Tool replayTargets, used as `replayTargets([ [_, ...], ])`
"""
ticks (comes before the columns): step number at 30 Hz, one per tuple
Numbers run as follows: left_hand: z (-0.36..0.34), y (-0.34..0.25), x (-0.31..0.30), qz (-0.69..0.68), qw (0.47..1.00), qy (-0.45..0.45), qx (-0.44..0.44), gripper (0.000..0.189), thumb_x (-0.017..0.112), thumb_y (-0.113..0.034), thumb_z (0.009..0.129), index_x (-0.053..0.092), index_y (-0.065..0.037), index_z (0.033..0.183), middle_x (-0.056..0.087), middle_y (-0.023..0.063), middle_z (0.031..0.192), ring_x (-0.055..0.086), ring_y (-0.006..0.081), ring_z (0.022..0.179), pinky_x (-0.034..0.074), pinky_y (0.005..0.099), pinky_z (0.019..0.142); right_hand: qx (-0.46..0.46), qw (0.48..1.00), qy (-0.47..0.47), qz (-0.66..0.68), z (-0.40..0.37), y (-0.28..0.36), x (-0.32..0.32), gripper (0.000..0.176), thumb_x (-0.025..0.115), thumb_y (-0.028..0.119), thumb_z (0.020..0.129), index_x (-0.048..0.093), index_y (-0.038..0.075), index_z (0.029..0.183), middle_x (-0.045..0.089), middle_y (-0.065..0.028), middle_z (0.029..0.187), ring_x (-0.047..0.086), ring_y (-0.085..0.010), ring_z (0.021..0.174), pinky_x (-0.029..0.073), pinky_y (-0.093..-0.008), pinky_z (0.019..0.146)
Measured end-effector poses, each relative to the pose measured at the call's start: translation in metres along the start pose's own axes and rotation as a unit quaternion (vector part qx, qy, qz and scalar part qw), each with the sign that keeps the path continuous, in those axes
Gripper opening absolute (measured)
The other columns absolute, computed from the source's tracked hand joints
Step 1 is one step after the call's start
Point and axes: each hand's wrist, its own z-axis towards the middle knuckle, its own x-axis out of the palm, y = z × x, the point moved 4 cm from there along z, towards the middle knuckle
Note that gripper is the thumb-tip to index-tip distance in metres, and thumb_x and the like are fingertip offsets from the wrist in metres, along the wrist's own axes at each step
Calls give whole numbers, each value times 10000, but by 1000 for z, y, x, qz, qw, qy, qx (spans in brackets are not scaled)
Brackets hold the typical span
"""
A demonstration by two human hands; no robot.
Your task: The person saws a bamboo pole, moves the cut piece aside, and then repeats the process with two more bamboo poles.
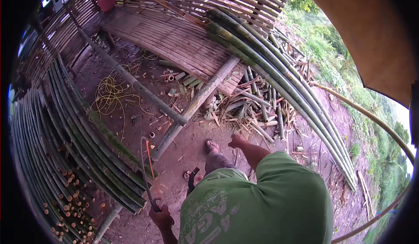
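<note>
My left hand (162, 218), low in the view, is closed round the handle of a bow saw (143, 169). The saw points upward, with a dark curved frame and a thin orange blade. Its tip is near the end of a bamboo pole lying across the ground. My right hand (237, 141) is stretched out over the dirt, fingers curled in, with nothing visible in it. Below it are my feet in sandals (212, 146). A black strap-like item (192, 180) shows beside my leg.
Long bamboo poles (56, 126) are stacked at left, cut ends toward me. More green poles (279, 73) lean on a slatted bamboo platform (170, 38). Offcuts (257, 104) are heaped beneath it. A yellow rope (109, 93) lies tangled on the dirt. A red container (106, 1) stands behind.
</note>
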Motion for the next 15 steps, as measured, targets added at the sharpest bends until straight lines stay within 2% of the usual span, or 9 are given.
replayTargets([
  [1,10,-5,5,46,999,6,22,169,599,-32,703,432,-38,671,381,-19,558,380,99,498,320,289,462,40,998,45,-27,-5,-22,-21,519,701,358,666,644,34,1068,677,-171,991,650,-310,951,520,-395,845],
  [2,17,-4,13,52,997,-16,58,141,595,-50,692,460,-14,708,391,-15,575,388,105,523,326,308,479,55,998,25,-13,-8,-46,-31,496,703,357,666,648,32,1037,665,-174,1032,637,-309,990,510,-395,869],
  [3,25,-2,21,87,995,-3,57,145,596,-53,690,458,-14,711,394,-11,583,388,105,524,331,310,483,72,997,5,1,-8,-70,-38,473,705,356,667,653,30,1006,652,-176,1072,623,-308,1028,500,-394,893],
  [5,40,1,39,153,987,21,54,154,598,-58,686,453,-15,717,401,-2,598,388,104,526,340,315,491,98,995,17,-8,9,-111,-44,499,708,366,665,651,37,1035,655,-166,1060,622,-313,1022,500,-393,902],
  [8,48,-9,79,146,988,-6,39,183,608,-53,684,427,-26,688,410,16,614,403,119,490,371,320,465,91,995,-30,4,28,-148,-87,523,705,328,669,636,30,1093,626,-203,1122,597,-326,1076,491,-392,929],
  [11,37,-55,130,112,992,-14,-65,194,611,-39,702,418,-35,722,420,34,631,419,143,444,403,319,416,114,990,-57,55,71,-186,-152,572,715,291,663,599,27,1158,585,-219,1187,557,-346,1125,464,-391,970],
  [13,32,-81,159,61,996,-38,-55,200,612,-36,716,418,-38,761,427,38,630,434,155,425,411,320,385,157,973,-144,87,92,-205,-201,658,715,268,674,525,43,1263,516,-206,1293,481,-340,1223,404,-392,1037],
  [15,34,-101,184,43,996,-45,-62,211,614,-31,723,415,-40,794,431,40,628,446,160,416,417,318,371,133,944,-299,49,106,-215,-245,703,694,165,693,410,89,1332,448,-154,1334,438,-336,1238,416,-413,1013],
])
